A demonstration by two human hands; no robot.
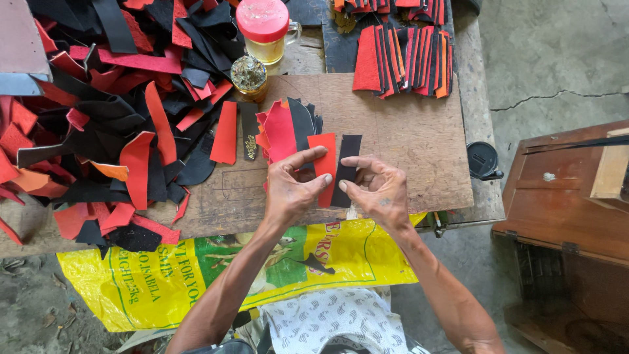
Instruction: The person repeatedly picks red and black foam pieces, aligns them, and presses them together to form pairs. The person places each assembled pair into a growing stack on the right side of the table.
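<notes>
At the far left a loose heap of red and black scraps (98, 111) covered the bench, some orange among them, spilling toward the middle where single strips lay apart, probably so each could be picked up singly. Behind the heap stood a jar with a red lid (263, 29) and a small brass-coloured tin (249, 77), set back out of reach of the work. Just right of these, a fanned pile of cut pieces (283, 128) lay touching the working spot. The left hand (291, 187) pinched the red strip (325, 164) between thumb and forefinger, fingers closed narrow on its edge; the right hand (377, 187) did likewise on the black strip (346, 167), the two strips held side by side and upright in the view, seemingly to match their lengths. Farther right and back, a neat stack of red and black strips (403, 59) sat sorted. The wooden board (419, 137) was worn and scratched, a yellow printed sack (170, 282) hanging from its front edge. To the right were a cracked concrete floor (550, 59) and a brown wooden box (563, 196)
</notes>
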